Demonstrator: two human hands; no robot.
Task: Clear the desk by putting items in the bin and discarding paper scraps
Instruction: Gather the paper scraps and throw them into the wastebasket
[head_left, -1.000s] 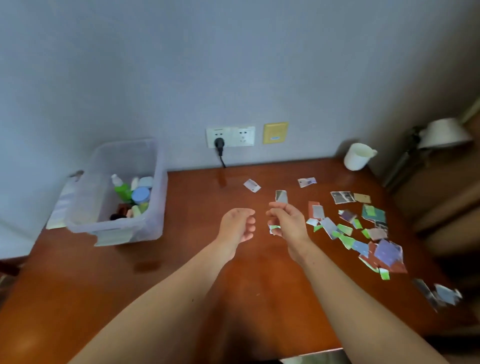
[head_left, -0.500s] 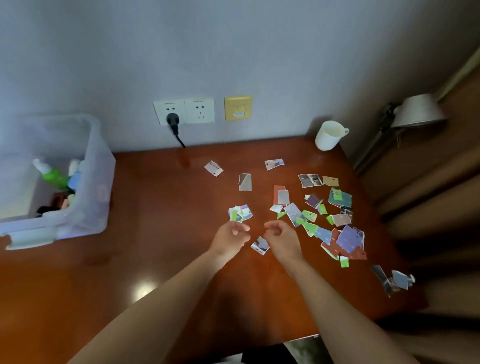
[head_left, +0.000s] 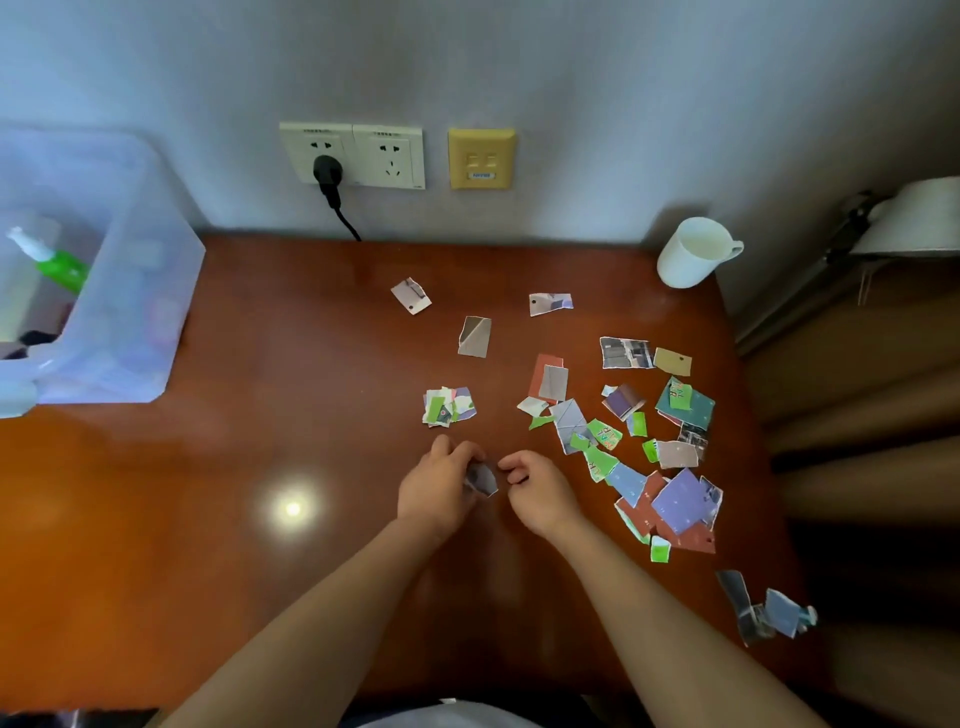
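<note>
We see the left hand low over the middle of the desk, its fingers curled round a small grey-purple paper scrap. The scrap sticks out from the fingertips toward the right hand. Its long axis runs slantwise from far-left to near-right, and its pointed corner aims down at the near-right. The right hand sits just beside the scrap with its thumb and fingers bent inward. We cannot tell whether they pinch anything or touch the scrap.

Just beyond the left hand lies a small pile of scraps, green and white, flat on the wood. To the right of both hands we see a wide scatter of loose pieces, some overlapping, in purple, red, green and teal. A few more pieces lie at the desk's near-right edge.

The clear plastic bin stands at the far left of the desk, well apart from the hands. In it a green bottle lies tilted, its white nozzle pointing to the far left. A white mug stands upright in the far-right corner, handle to the right. On the wall a black plug sits in the left socket
</note>
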